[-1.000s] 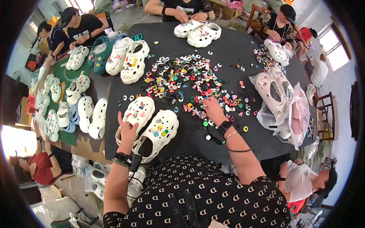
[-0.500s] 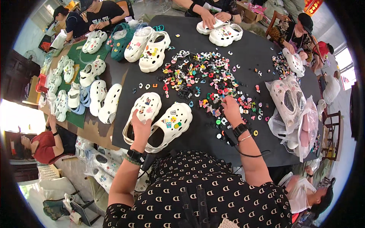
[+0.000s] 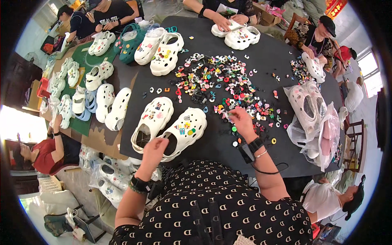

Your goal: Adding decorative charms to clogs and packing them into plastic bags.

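Note:
Two white foam clogs stand side by side before me: a left clog (image 3: 157, 116) with several charms on its toe and a right clog (image 3: 192, 126) with colourful charms, among them a pineapple. My left hand (image 3: 153, 152) is over their heel ends, fingers drawn together; anything in them is hidden. My right hand (image 3: 243, 122) is at the near left edge of the loose shoe charms (image 3: 224, 77), its fingertips pinched together. Something small and pale seems to be at those fingertips, too small to name.
More decorated white clogs (image 3: 166, 55) and a dark green clog (image 3: 130, 45) stand at the far left. Bagged clogs (image 3: 306, 106) lie to the right. Across the black table (image 3: 261, 61), co-workers handle other white clogs (image 3: 243, 37). A cable hangs by my right wrist.
My left hand has left the left clog's upper and drawn back toward the heels, its fingers closing up. My right hand has moved left and slightly nearer, away from the middle of the charms.

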Demonstrator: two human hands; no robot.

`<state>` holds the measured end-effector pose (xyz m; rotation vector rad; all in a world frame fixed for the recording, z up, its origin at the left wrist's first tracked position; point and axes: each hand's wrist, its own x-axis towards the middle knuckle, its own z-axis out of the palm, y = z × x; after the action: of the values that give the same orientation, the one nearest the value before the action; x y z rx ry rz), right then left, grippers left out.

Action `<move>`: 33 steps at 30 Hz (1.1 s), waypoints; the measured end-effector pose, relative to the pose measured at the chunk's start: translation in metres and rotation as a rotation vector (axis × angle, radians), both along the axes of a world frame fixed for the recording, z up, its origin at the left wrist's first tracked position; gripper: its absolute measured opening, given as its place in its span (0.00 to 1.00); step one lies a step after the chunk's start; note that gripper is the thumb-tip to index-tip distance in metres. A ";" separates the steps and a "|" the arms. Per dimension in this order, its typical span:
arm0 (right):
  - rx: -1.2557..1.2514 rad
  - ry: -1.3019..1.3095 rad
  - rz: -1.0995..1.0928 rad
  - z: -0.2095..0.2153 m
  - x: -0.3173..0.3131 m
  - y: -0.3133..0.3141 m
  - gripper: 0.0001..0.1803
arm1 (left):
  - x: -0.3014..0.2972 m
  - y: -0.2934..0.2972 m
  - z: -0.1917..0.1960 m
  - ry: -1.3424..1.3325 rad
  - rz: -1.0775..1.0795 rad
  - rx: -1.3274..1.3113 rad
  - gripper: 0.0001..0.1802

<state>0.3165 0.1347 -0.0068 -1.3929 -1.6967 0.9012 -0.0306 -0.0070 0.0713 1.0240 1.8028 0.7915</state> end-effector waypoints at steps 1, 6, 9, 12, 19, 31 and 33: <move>-0.050 0.031 0.054 0.004 -0.011 -0.004 0.09 | 0.009 0.000 0.004 -0.071 0.020 0.025 0.19; -0.134 -0.042 0.263 0.028 -0.061 -0.017 0.10 | 0.016 0.015 -0.016 -0.371 0.006 -0.035 0.25; -0.232 0.058 0.307 0.028 -0.082 -0.022 0.10 | 0.019 0.030 -0.037 -0.912 0.070 -0.222 0.25; -0.221 0.028 0.316 0.019 -0.094 -0.022 0.10 | 0.024 0.043 -0.051 -1.128 0.007 -0.234 0.23; -0.131 -0.025 0.334 0.030 -0.113 -0.007 0.09 | 0.035 0.066 -0.063 -1.280 0.133 -0.369 0.21; -0.088 -0.368 0.398 0.028 -0.142 0.007 0.09 | 0.035 0.066 -0.088 -1.369 0.238 -0.327 0.17; -0.088 -0.403 0.402 0.030 -0.144 0.009 0.08 | 0.035 0.067 -0.084 -1.301 0.219 -0.357 0.17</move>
<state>0.1729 0.1440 0.0230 -1.3813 -2.3267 0.9636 0.0047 0.0604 -0.0130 -0.0397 0.8332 0.8977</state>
